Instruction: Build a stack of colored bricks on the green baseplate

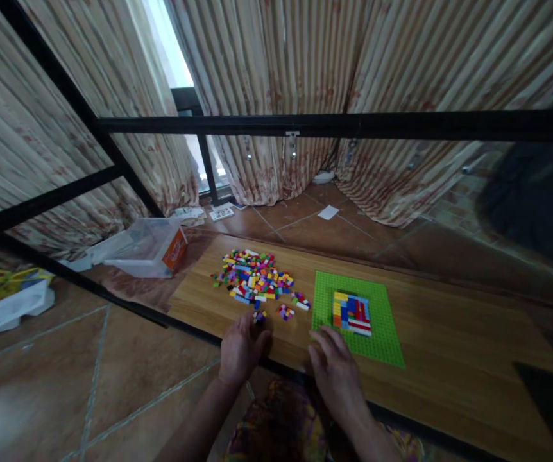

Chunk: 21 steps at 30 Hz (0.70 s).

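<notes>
Wooden tabletop (450, 333): the near edge runs on a diagonal, with a dark strip along it. Both wrists cross this edge. Left hand (242, 350) sits just inside the edge, fingers curled inward, knuckles up, tips just short of a small brick cluster (259, 316). Cannot tell whether a brick is pinched. Right hand (337, 372) lies flat and palm down, fingers loosely spread, with the tips at the near-left corner of the green baseplate (382, 333) and nothing held. The baseplate lies flat near the table's front edge, and plain wood stretches to its right. Its upper middle carries a multicoloured brick panel (352, 313) in yellow, orange, blue, red and white, with bare green studs on all sides. The loose brick pile (255, 277) is spread left of the baseplate, not touching it, and a few strays lie between them. A black frame bar (353, 125) crosses overhead, beyond the table's far edge. Tiled floor (65, 372) lies open to the left. A clear plastic box (146, 247) with an orange label sits off the table's left end. Its contents cannot be made out.
</notes>
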{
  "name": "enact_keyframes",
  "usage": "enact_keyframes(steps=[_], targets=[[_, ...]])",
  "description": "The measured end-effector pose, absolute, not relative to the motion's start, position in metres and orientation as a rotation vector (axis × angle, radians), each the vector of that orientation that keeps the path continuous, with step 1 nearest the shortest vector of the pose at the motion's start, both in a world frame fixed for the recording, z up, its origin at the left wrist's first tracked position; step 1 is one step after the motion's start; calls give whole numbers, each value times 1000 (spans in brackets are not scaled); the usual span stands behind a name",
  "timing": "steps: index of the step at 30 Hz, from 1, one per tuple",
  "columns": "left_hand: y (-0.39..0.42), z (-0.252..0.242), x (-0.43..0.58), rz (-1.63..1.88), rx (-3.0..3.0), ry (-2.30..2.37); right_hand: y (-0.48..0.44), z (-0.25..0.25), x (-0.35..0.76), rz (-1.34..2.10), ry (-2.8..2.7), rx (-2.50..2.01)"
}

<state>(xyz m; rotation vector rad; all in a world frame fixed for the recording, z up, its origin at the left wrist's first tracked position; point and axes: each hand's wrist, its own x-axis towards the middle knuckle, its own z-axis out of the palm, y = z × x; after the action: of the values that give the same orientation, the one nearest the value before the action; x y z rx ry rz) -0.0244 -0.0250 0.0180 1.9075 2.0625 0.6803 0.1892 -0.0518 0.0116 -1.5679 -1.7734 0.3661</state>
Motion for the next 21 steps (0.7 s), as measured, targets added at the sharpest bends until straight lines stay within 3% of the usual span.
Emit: enact_keyframes(steps=[15,21], targets=[[2,11,-1,895,1857,1899,30,7,162,201,-1845,-1755],[3,9,15,932,1981,1847,30,17,156,322,-1795,-1745]])
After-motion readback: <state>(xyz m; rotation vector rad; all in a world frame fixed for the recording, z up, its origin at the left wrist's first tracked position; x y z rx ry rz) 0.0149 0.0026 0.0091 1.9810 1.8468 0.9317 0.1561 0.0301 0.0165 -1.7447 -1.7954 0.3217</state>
